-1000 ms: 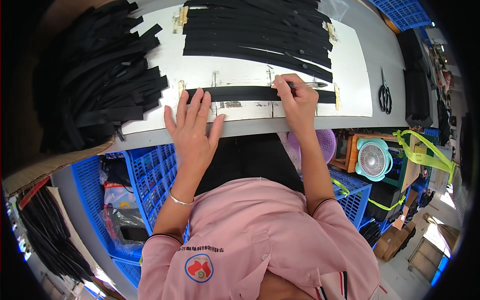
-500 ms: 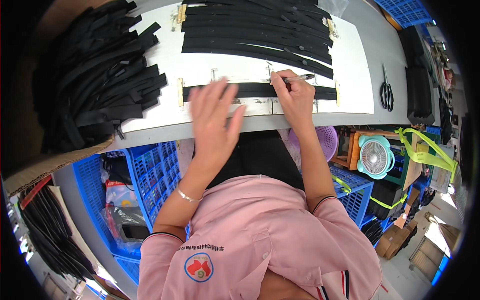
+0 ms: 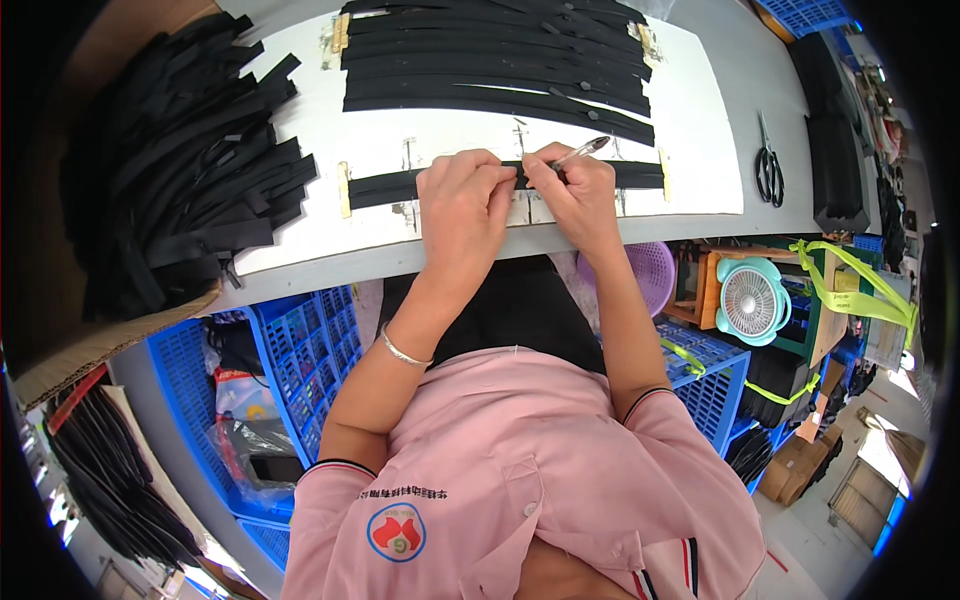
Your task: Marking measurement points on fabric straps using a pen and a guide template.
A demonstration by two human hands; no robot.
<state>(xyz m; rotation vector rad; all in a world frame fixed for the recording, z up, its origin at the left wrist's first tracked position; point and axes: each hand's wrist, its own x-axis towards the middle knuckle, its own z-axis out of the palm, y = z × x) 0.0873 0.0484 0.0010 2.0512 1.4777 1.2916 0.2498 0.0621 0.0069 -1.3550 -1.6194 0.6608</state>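
A black fabric strip (image 3: pixel 385 188) lies across the white board (image 3: pixel 690 185), its ends at two yellowish tape pieces. My left hand (image 3: pixel 462 215) is closed at the middle of this strip, thumb and fingers pinched on it. Close beside it, my right hand (image 3: pixel 580 200) keeps a clear-barrelled pen (image 3: pixel 592 147) tucked in its grip, the barrel pointing up to the right. The thumb and fingertip of that hand press together at the strip, almost meeting my left fingertips. Whatever lies between the fingertips is too small to tell.
Farther back on the board lie several black strips (image 3: pixel 490 70) side by side. A heap of black strips (image 3: pixel 190 170) fills the left. Black-handled scissors (image 3: pixel 769 175) rest at the right. Below the table edge are blue crates (image 3: pixel 310 340), a purple basket (image 3: pixel 650 280) and a turquoise fan (image 3: pixel 752 302).
My left hand has come down and to the right, from open above the strip to pinched at its middle. My right hand has shifted slightly left, pen still in it.
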